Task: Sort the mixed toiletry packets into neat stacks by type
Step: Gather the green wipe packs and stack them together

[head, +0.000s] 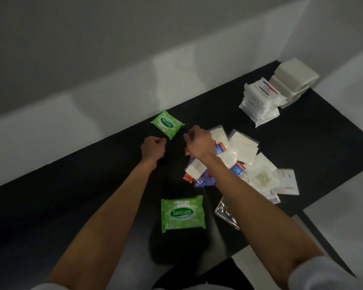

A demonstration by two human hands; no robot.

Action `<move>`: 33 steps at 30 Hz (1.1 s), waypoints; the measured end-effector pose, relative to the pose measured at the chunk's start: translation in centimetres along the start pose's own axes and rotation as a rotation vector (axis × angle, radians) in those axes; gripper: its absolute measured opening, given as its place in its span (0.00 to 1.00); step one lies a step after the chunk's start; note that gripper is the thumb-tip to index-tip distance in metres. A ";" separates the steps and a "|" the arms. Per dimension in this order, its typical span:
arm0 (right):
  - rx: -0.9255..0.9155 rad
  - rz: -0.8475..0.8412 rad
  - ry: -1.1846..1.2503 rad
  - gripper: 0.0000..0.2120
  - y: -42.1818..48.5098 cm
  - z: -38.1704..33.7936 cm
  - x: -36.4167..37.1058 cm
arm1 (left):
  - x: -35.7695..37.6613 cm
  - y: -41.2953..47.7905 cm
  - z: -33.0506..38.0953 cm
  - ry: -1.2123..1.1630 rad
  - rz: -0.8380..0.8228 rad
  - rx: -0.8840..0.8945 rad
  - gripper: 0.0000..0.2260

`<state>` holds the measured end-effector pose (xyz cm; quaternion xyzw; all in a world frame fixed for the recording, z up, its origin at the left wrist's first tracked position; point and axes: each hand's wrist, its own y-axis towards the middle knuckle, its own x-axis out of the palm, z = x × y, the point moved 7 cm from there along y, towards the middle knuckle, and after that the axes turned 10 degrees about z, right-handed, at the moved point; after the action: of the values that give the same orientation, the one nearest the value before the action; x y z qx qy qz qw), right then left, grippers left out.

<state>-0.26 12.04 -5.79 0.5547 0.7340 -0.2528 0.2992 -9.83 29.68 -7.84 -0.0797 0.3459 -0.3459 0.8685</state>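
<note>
- Currently mid-sort: both hands are over the black bench [82, 195], between the far green pack and the mixed pile.
- left hand [153, 149]: grip together, fingers curled into a fist with nothing showing in it. It sits just on the near side of the far Sanicare pack [167, 124], not touching it.
- right hand [198, 143]: fingers curled, but blurred and turned away from the camera, so I cannot tell whether the grip is clamped on a sachet or empty. It is over the left edge of the mixed pile [245, 151].
- Mixed pile is right of centre and unsorted, with packets overlapping at all angles. This is the work left.
- Readable labels: "Colgate" on the red/blue sachets [220, 147] and "Dove" on a flat sachet [286, 181] at the pile's right edge. The rest are plain white or clear, with no legible text.
- Both green packs read "Sanicare" with a "15". The far one lies rotated near the wall and is likely the seed for the green stack. The near Sanicare pack [182, 213] lies alone close to the body, so it probably goes on that seed next.
- Done stacks sit in the far right corner, well apart from the pile: Dove stack [260, 101], touching a plain white stack [293, 80]. They look parked there to keep the working area free.
- A clear crinkled packet [226, 214] lies partly under the right forearm; its contents are unreadable.
</note>
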 end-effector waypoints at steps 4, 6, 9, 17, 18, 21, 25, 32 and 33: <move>0.007 -0.026 -0.075 0.09 3.7 -1.1 1.6 | 1.1 2.7 0.0 -0.057 0.044 -0.089 0.07; -0.019 -0.037 -0.082 0.11 4.9 -1.4 2.6 | 1.3 3.8 -0.2 -0.092 0.060 -0.122 0.07; -0.049 -0.111 -0.104 0.15 5.8 -1.3 4.6 | 1.8 4.8 -0.6 -0.081 0.053 -0.142 0.12; 0.078 -0.018 0.007 0.05 5.4 -0.5 5.7 | 2.8 5.1 -0.6 -0.157 0.056 -0.246 0.18; 0.111 0.002 0.046 0.03 5.2 -0.2 5.6 | 2.8 5.0 -0.8 -0.161 0.058 -0.267 0.20; 0.175 0.026 0.129 0.05 4.6 0.3 5.3 | 3.3 4.2 -1.3 -0.204 0.020 -0.297 0.19; 0.240 0.026 0.212 0.09 2.7 0.6 4.4 | 3.7 2.3 -1.3 -0.362 -0.043 -0.301 0.22; 0.321 0.054 0.503 0.13 -3.1 0.9 1.9 | 3.5 -1.4 0.3 -0.645 -0.133 -0.259 0.22; 0.305 0.056 0.512 0.14 -3.9 0.9 1.4 | 3.3 -2.0 0.5 -0.623 -0.139 -0.232 0.22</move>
<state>-4.18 11.37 -7.29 0.6590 0.7237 -0.2036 0.0247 -8.84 26.03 -8.47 -0.3033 0.0947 -0.3216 0.8920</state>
